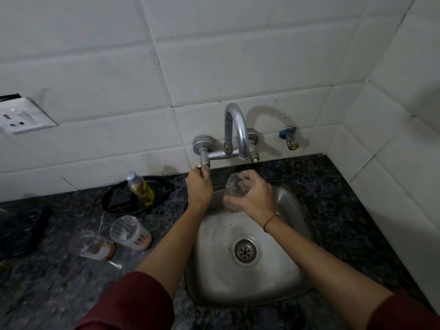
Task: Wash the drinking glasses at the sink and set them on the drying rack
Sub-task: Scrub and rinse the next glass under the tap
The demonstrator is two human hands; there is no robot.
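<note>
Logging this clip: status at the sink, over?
Left hand gripping tap handle. Right hand holding glass over sink, below spout. Two more glasses waiting on counter. Nothing in the way.

Speckled dark countertop [333,186], white tiles [214,55], maroon sleeves [133,303], silver sink [292,203].

- We are looking at a home kitchen, at its washing-up corner.
- A small steel sink [292,210] is sitting just below the right hand [256,196], which is holding a glass [235,186]; a dark speckled stone counter [59,282] is surrounding it.
- A chrome wall tap [234,129] is arching just above the left hand [198,186], which is gripping the tap handle [204,166].
- White tiles [214,55] are covering the walls beyond both hands.
- Left of the left hand, two smeared glasses [128,231] and a bottle [140,188] on a black plate [112,201] are sitting; farther left, a wall socket [21,117] is showing.
</note>
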